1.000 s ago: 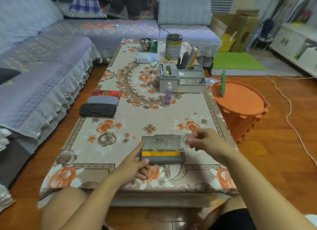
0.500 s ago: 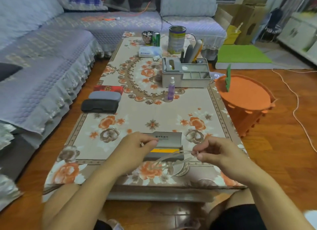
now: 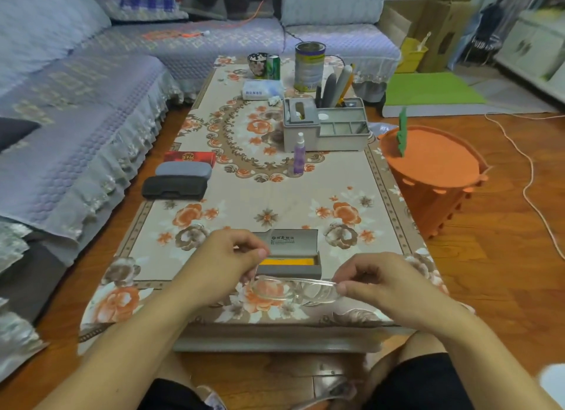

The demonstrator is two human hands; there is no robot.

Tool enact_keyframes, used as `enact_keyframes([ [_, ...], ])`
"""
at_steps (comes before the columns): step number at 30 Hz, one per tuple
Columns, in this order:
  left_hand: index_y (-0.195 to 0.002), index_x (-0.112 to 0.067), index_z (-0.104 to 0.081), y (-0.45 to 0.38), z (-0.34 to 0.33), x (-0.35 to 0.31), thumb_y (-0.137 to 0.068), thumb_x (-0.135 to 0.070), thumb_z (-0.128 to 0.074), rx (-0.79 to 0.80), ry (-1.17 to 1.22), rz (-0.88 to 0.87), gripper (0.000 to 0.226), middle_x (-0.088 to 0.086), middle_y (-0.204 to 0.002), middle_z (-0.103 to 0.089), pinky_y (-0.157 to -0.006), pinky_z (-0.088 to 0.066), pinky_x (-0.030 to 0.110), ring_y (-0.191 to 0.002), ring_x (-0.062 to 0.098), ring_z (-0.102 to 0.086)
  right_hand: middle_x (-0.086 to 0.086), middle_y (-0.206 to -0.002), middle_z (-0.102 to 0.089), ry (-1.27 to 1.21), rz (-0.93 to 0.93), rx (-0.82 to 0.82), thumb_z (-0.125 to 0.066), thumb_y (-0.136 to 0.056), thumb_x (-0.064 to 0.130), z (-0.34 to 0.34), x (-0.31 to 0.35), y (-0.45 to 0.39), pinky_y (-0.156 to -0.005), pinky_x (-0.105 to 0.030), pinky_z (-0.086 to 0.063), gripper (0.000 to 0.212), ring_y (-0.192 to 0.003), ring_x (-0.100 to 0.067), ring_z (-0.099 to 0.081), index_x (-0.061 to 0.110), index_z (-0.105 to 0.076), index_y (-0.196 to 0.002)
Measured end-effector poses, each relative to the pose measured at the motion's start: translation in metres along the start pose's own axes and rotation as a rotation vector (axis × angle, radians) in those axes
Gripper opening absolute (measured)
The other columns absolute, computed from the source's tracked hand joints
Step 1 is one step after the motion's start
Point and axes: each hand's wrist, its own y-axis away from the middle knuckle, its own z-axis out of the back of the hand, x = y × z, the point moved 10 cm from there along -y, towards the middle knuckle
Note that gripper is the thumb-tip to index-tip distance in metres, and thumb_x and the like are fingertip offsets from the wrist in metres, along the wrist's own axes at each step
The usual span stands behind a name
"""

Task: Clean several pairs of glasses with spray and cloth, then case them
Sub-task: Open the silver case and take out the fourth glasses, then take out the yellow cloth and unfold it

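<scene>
A pair of clear-framed glasses (image 3: 293, 289) hangs over the near edge of the table, held at both ends. My left hand (image 3: 226, 263) pinches its left side and my right hand (image 3: 376, 282) pinches its right side. Just behind the glasses lies an open grey case (image 3: 289, 252) with a yellow cloth (image 3: 286, 261) inside. A purple spray bottle (image 3: 299, 155) stands upright mid-table. At the left edge lie a black case (image 3: 174, 188), a grey case (image 3: 183, 169) and a red case (image 3: 189, 157), all closed.
The floral-covered table (image 3: 275, 201) carries a grey organiser (image 3: 324, 128), a tall tin (image 3: 309, 67), a tissue pack (image 3: 263, 90), a cup and a green can at the far end. An orange basket (image 3: 434, 177) stands at the right. A sofa runs along the left and back.
The glasses came out of the open case and toward me. My left hand left the case front and took the frame's left end; both hands now hold it lower and nearer.
</scene>
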Motion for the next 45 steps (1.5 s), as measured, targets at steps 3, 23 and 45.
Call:
enact_keyframes([
  [3,-0.089,-0.027,-0.075,0.013,0.001,0.001,-0.097,-0.018,-0.065,-0.121,0.129,-0.001,0.015,-0.003,-0.065,-0.066,-0.067,-0.052,0.031,-0.062,0.008,-0.06,0.008,-0.075,-0.07,0.181,0.021,-0.023,-0.077,-0.086,0.04,-0.011,-0.002,-0.002,-0.065,-0.028,-0.055,0.015,-0.07,-0.008,-0.064,0.029,-0.07,-0.078],
  [23,-0.128,-0.014,-0.061,-0.041,-0.165,0.009,-0.1,-0.024,-0.06,0.209,0.373,0.214,0.03,0.006,-0.1,-0.067,-0.071,-0.054,0.025,-0.078,0.015,-0.066,-0.003,-0.081,-0.064,0.697,-0.341,-0.46,-0.051,-0.099,0.021,0.134,-0.087,-0.043,-0.058,-0.033,-0.04,0.016,-0.07,-0.027,-0.057,0.02,-0.062,-0.088],
  [45,-0.125,-0.04,-0.06,-0.059,-0.015,0.14,-0.085,-0.037,-0.079,-0.083,-0.139,0.012,0.044,-0.017,-0.119,-0.05,-0.094,-0.049,0.039,-0.11,0.018,-0.057,-0.012,-0.093,-0.063,0.962,0.065,0.18,-0.057,-0.092,0.013,-0.085,-0.012,-0.147,-0.063,-0.034,-0.046,0.015,-0.076,-0.031,-0.057,0.016,-0.071,-0.096],
])
